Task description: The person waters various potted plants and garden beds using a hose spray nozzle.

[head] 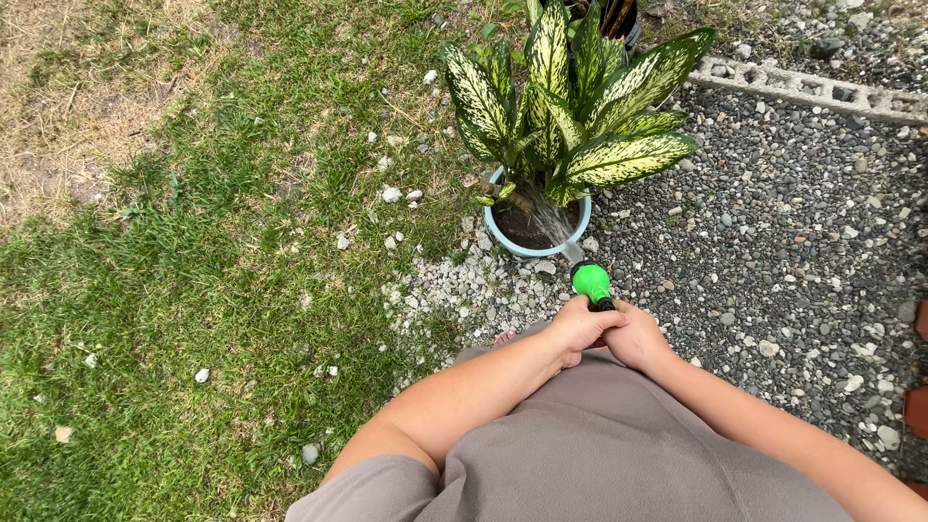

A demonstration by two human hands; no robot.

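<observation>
Both hands (607, 333) aim green nozzle (591, 281) up-left at pot (503, 237).

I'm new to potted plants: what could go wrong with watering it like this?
The spray from the green nozzle, gripped by the left hand and the right hand, hits one spot of soil in the pale blue pot; it may gouge soil, splash it onto the gravel, or overfill the pot.

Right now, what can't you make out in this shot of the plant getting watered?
All in the head view:
- Spray nozzle: its handle is hidden inside the left hand and right hand.
- Hose: not visible, hidden behind the hands and the grey shirt.
- Pale blue pot: most of its soil is covered by the spotted leaves.
- Dark pot: cut off by the top edge.
</observation>
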